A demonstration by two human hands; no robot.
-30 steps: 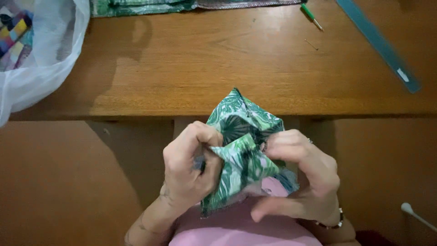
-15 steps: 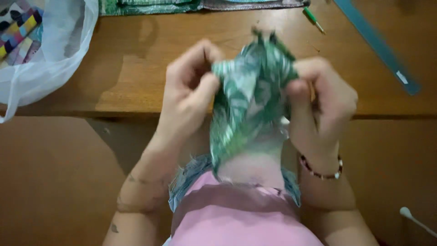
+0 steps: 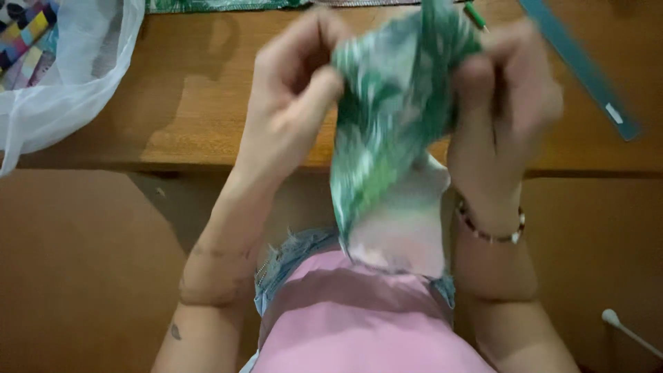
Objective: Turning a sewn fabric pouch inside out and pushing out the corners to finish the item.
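Observation:
A piece of green leaf-print fabric (image 3: 394,117) with a pale white underside hangs between both hands, raised over the edge of the wooden table (image 3: 193,110). My left hand (image 3: 293,90) pinches its upper left edge. My right hand (image 3: 504,97), with a beaded bracelet on the wrist, grips the upper right edge. The cloth and the hands are blurred by motion. The lower part of the fabric drapes down toward my pink top.
A translucent white plastic bag (image 3: 65,76) with colourful patchwork inside lies at the table's left. A teal ruler (image 3: 583,69) lies diagonally at the right, and a green pen (image 3: 475,15) sits near the far edge. More printed cloth (image 3: 228,5) lies along the back.
Both hands have lifted the fabric from lap level up over the table, toward the camera. The bunched cloth has been stretched out and now hangs longer.

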